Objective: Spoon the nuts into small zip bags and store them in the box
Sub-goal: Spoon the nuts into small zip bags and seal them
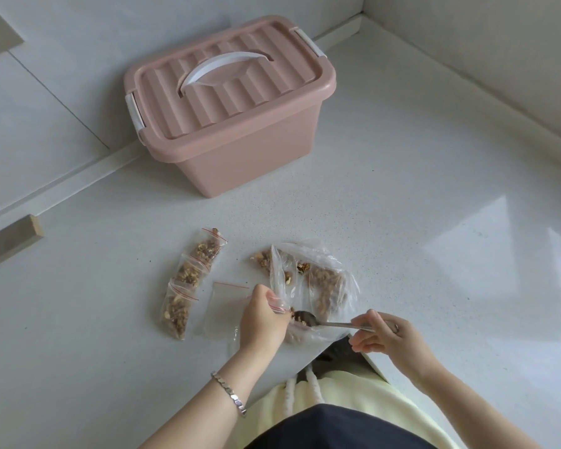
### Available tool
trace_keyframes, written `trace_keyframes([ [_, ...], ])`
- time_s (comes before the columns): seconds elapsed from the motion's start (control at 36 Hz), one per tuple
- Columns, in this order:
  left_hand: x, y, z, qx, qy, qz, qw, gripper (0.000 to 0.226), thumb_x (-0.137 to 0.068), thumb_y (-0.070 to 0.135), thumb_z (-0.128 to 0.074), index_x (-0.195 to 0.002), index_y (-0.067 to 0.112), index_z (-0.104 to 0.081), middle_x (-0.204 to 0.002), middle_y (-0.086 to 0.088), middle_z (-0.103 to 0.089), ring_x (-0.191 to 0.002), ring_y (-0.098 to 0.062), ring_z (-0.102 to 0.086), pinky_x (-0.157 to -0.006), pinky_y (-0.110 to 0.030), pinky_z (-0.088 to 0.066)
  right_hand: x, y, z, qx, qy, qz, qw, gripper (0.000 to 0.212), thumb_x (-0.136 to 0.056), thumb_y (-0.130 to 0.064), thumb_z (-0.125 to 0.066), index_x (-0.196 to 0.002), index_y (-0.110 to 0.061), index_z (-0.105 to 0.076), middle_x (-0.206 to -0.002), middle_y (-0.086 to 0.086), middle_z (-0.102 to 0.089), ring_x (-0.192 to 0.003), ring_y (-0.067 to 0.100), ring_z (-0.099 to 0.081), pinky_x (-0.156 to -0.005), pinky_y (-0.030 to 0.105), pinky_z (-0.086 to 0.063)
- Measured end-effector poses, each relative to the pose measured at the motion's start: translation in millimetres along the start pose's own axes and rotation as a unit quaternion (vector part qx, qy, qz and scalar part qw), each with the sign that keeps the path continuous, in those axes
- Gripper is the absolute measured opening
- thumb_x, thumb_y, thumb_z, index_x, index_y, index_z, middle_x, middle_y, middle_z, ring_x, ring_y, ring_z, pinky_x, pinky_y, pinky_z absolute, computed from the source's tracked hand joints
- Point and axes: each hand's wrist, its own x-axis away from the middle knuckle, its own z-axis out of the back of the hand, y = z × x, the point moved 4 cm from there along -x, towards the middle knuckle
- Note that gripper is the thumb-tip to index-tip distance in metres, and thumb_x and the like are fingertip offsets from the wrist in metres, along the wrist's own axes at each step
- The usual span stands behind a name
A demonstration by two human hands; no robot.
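Observation:
My left hand (262, 315) pinches the red-striped mouth of a small zip bag (280, 280), which stands up from the hand and holds a few walnut pieces. My right hand (387, 335) holds a metal spoon (308, 319) by its handle, the bowl carrying nuts right at the bag's mouth. Under them lies a large clear bag of walnuts (327, 288). Three filled small zip bags (188, 283) lie in a row to the left. An empty zip bag (222, 306) lies flat beside my left hand. The pink box (227, 124) stands at the back with its lid on.
The white counter (402, 222) runs to a wall at the back and right. A wooden block (10, 241) sits at the left edge. The counter's front corner lies just below my hands, above my lap.

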Motion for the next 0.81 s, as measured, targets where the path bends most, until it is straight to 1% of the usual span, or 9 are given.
trace_keyframes([
  [0.11,2.6,0.0,4.0,0.038,0.008,-0.015,0.999,0.026,-0.081,0.012,-0.068,-0.090,0.017,-0.044,-0.083,0.010,-0.053,-0.068,-0.001,-0.050,-0.048,-0.009,-0.035,-4.8,5.0,-0.1,-0.042,-0.003,-0.051,0.998,0.039,-0.098,-0.027,-0.036,-0.095,-0.002,-0.065,-0.076,0.018,-0.071,-0.074,0.030,-0.069,-0.078,0.037,-0.056],
  [0.19,4.3,-3.3,5.2,0.039,0.009,-0.016,0.999,0.024,-0.082,0.013,-0.067,-0.090,0.018,-0.044,-0.087,0.005,-0.056,-0.070,-0.006,-0.052,-0.050,-0.013,-0.035,-6.9,11.0,1.2,-0.103,-0.001,-0.090,0.991,0.040,-0.098,-0.032,-0.035,-0.099,-0.001,-0.062,-0.077,0.018,-0.069,-0.074,0.028,-0.067,-0.085,0.043,-0.051],
  [0.28,4.9,-4.5,8.1,0.034,0.009,-0.019,0.999,0.024,-0.082,0.011,-0.065,-0.092,0.017,-0.044,-0.085,0.007,-0.054,-0.069,-0.004,-0.051,-0.049,-0.012,-0.034,-6.6,15.0,2.3,-0.155,0.002,-0.115,0.981,0.041,-0.098,-0.032,-0.034,-0.102,0.000,-0.059,-0.075,0.018,-0.068,-0.070,0.025,-0.065,-0.081,0.039,-0.049],
  [0.36,4.4,-5.4,10.8,0.026,0.012,-0.036,0.999,0.026,-0.081,0.009,-0.066,-0.092,0.017,-0.044,-0.084,0.008,-0.055,-0.072,-0.005,-0.054,-0.051,-0.011,-0.036,-5.3,17.6,3.4,-0.195,0.005,-0.126,0.973,0.041,-0.098,-0.031,-0.033,-0.103,0.001,-0.058,-0.072,0.016,-0.067,-0.064,0.022,-0.065,-0.069,0.031,-0.052],
  [0.44,4.0,-6.4,12.3,0.017,0.019,-0.063,0.998,0.026,-0.081,0.010,-0.066,-0.090,0.017,-0.043,-0.084,0.007,-0.057,-0.079,-0.015,-0.059,-0.056,-0.015,-0.039,-3.7,15.9,5.4,-0.210,0.011,-0.112,0.971,0.040,-0.098,-0.031,-0.033,-0.102,0.000,-0.058,-0.070,0.016,-0.067,-0.063,0.020,-0.066,-0.060,0.025,-0.055],
  [0.56,7.2,-6.2,19.9,0.022,0.064,-0.098,0.993,0.032,-0.079,0.019,-0.071,-0.093,0.020,-0.041,-0.088,0.009,-0.059,-0.078,-0.014,-0.061,-0.062,-0.019,-0.046,-1.5,8.0,9.8,-0.204,0.026,-0.069,0.976,0.041,-0.098,-0.032,-0.033,-0.099,-0.002,-0.060,-0.070,0.013,-0.067,-0.064,0.019,-0.066,-0.066,0.027,-0.053],
  [0.61,9.9,-4.2,24.6,0.047,0.095,-0.127,0.986,0.036,-0.078,0.020,-0.073,-0.094,0.021,-0.041,-0.086,0.011,-0.057,-0.072,-0.005,-0.059,-0.057,-0.009,-0.044,0.0,2.5,12.5,-0.210,0.038,-0.049,0.976,0.040,-0.098,-0.032,-0.032,-0.098,-0.003,-0.060,-0.069,0.012,-0.068,-0.063,0.018,-0.066,-0.064,0.026,-0.052],
  [0.67,11.1,-3.8,25.9,0.084,0.098,-0.138,0.982,0.037,-0.076,0.019,-0.075,-0.094,0.021,-0.043,-0.085,0.013,-0.055,-0.073,0.002,-0.056,-0.058,-0.003,-0.042,2.5,-5.0,13.9,-0.210,0.050,-0.025,0.976,0.041,-0.098,-0.033,-0.032,-0.098,-0.004,-0.060,-0.068,0.011,-0.068,-0.063,0.018,-0.065,-0.064,0.025,-0.052],
  [0.81,9.0,-6.6,16.9,0.134,0.054,-0.130,0.981,0.034,-0.076,0.018,-0.075,-0.095,0.020,-0.046,-0.088,0.013,-0.058,-0.083,0.002,-0.055,-0.066,0.000,-0.038,14.1,-29.2,8.0,-0.202,0.057,0.039,0.977,0.042,-0.093,-0.036,-0.034,-0.094,-0.004,-0.061,-0.068,0.013,-0.067,-0.063,0.020,-0.065,-0.064,0.025,-0.055],
])
